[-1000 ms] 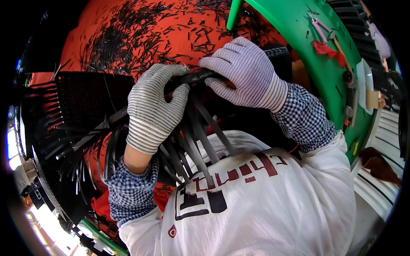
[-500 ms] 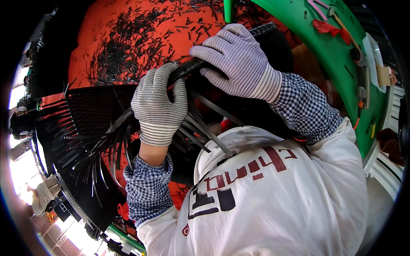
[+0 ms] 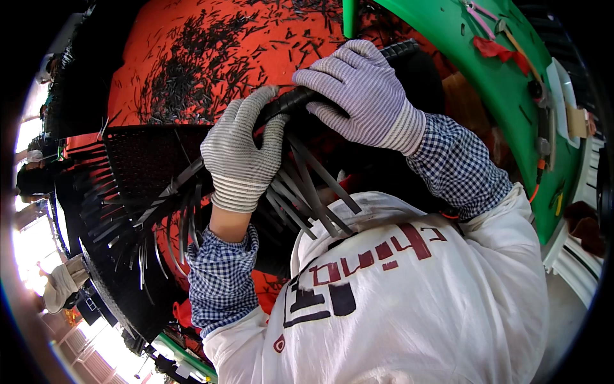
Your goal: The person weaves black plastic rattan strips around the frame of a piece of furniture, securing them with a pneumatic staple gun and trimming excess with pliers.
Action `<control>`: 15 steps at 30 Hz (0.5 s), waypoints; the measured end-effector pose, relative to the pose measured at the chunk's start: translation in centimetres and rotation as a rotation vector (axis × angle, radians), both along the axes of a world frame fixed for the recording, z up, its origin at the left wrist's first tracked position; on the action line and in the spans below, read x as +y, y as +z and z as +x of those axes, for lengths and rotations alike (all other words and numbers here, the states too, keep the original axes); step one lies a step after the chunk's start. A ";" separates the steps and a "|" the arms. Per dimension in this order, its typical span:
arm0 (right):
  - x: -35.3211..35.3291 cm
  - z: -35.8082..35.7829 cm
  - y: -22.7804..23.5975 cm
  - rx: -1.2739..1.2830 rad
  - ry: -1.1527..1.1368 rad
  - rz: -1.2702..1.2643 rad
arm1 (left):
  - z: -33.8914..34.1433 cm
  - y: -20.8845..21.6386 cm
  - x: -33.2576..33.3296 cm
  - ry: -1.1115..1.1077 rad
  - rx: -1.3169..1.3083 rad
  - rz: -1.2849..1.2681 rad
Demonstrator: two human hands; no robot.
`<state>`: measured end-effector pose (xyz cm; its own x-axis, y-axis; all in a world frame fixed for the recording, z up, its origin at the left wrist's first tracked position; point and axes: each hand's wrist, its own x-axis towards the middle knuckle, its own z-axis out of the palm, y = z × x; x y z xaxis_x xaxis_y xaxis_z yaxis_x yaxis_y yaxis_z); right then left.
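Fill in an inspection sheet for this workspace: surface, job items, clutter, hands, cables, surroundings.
Surface: red ground, strewn with black scraps.
Job items: black wrapped bar; black strips fanned below it; black woven panel at left.
Clutter: on the green table, a pink-handled tool, red cloth and wooden-handled tool.
Hands: gloved left hand and right hand both grip the bar, fingers curled over it.
Cables: orange cord at right, apart from both hands.
Surroundings: bright area at left, details unclear.
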<state>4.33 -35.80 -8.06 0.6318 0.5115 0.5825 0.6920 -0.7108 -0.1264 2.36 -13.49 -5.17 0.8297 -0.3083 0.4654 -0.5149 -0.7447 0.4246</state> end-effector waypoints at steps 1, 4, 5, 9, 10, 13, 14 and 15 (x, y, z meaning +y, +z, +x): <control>0.0 0.1 -0.1 -0.004 -0.001 0.010 | 0.1 0.1 0.0 -0.030 -0.011 -0.045; -0.1 0.0 -0.2 -0.022 0.046 0.090 | 0.0 0.7 0.4 -0.042 0.098 -0.029; -0.2 0.0 -0.3 -0.031 0.086 0.160 | 0.0 0.7 0.6 -0.059 0.165 -0.015; -0.5 -0.8 -0.7 -0.085 0.154 0.192 | 0.2 0.9 0.6 -0.093 0.180 0.001; -0.3 -1.2 -0.8 -0.139 0.159 0.143 | 0.1 1.1 0.6 -0.096 0.220 -0.011; 1.2 -1.9 -1.0 -0.140 0.188 0.153 | 0.3 1.0 0.6 -0.101 0.279 -0.063; 1.2 -1.7 -1.1 -0.182 0.188 0.103 | 0.4 1.0 0.6 -0.108 0.301 -0.102; 1.2 -1.5 -1.1 -0.224 0.190 0.054 | 0.4 1.1 0.5 -0.104 0.301 -0.108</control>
